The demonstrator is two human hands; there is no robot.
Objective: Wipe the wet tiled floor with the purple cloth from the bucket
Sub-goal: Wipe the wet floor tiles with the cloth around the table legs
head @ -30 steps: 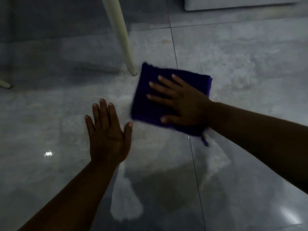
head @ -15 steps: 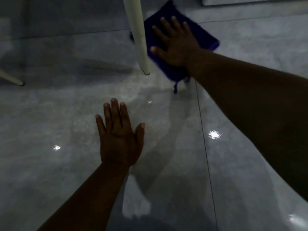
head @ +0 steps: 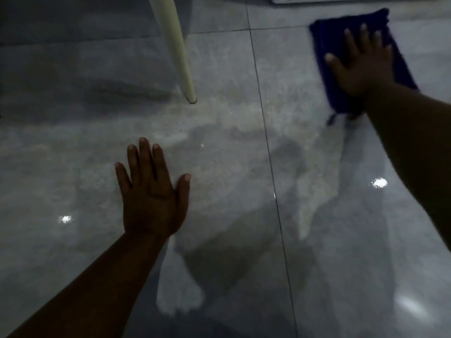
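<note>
Progress: wiping under way. Purple cloth (head: 329, 69) out of the bucket, flat on the tiled floor (head: 231, 167) at far right, beyond the cream furniture leg (head: 180, 59). Floor gleams throughout; much seems left to wipe.
Right hand (head: 363, 67): grip released, fingers spread, palm pressing the cloth.
Left hand (head: 152, 196): released, flat on bare floor, holding nothing.
</note>
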